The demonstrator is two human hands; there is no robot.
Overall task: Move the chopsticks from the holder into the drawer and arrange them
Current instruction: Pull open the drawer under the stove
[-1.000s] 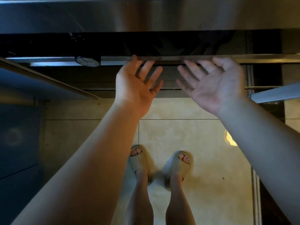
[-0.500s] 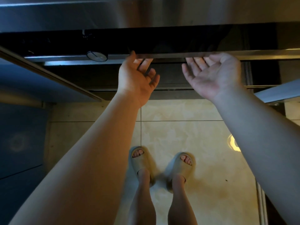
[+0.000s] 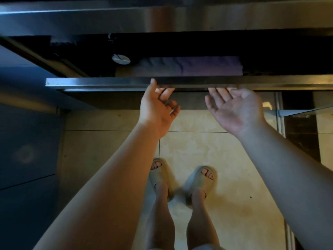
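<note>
The steel drawer front (image 3: 108, 83) stands pulled out a little under the counter edge (image 3: 90, 18). My left hand (image 3: 156, 110) is palm up, thumb on the front lip and fingers hooked beneath it. My right hand (image 3: 236, 109) is palm up with its fingers spread and the fingertips tucked under the same lip. Inside the dark drawer lies a folded grey-purple cloth (image 3: 189, 66). No chopsticks or holder are in view.
A round metal disc (image 3: 121, 59) sits at the drawer's back left. A dark blue cabinet front (image 3: 27, 141) is on the left, a glass panel edge (image 3: 306, 112) on the right. My feet in slippers (image 3: 182, 179) stand on the beige tiled floor below.
The drawer has slid out toward me, showing the cloth inside. Both hands came back with its front edge, and the left fingers curled under the lip.
</note>
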